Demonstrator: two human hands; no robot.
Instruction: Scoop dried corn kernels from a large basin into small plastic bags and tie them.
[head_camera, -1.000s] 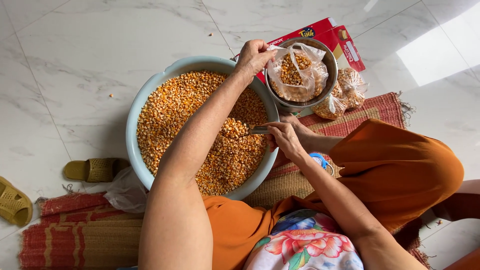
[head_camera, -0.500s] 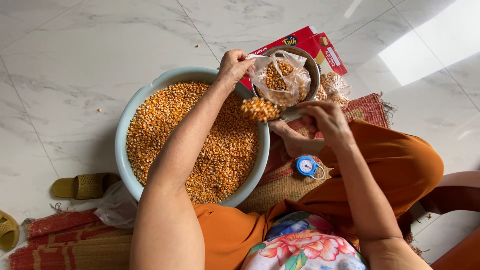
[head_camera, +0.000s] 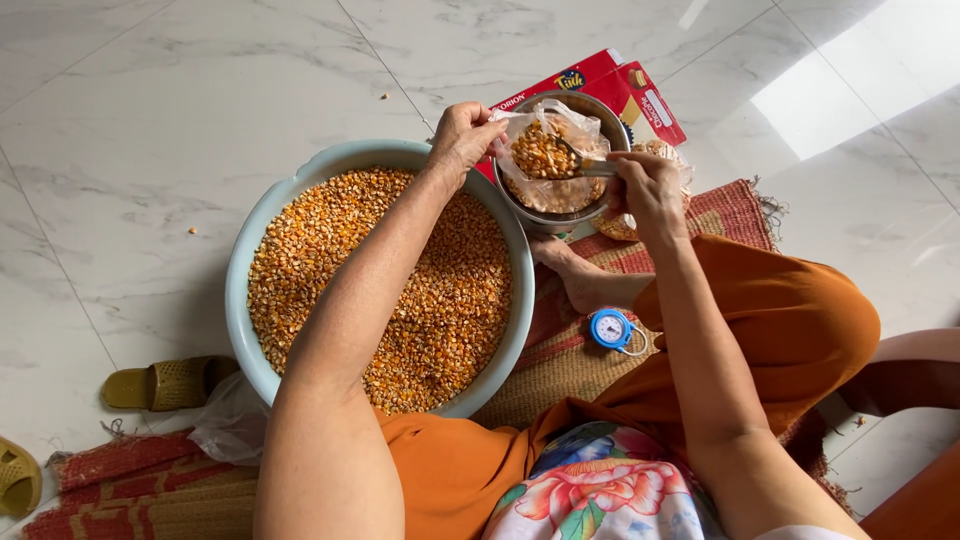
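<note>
A wide pale-blue basin on the floor is full of dried corn kernels. Beyond its far rim stands a metal bowl lined with a clear plastic bag that holds some kernels. My left hand pinches the bag's near edge and keeps it open. My right hand grips a small metal scoop tipped over the bag's mouth, with kernels under it.
A red cardboard box lies behind the bowl. A small blue hanging scale rests on the woven mat by my bare foot. Olive sandals sit on the marble floor at the left.
My right hand scooped kernels out of the basin, lifted the loaded scoop and carried it over the bag. My left hand stayed on the bag's edge.
</note>
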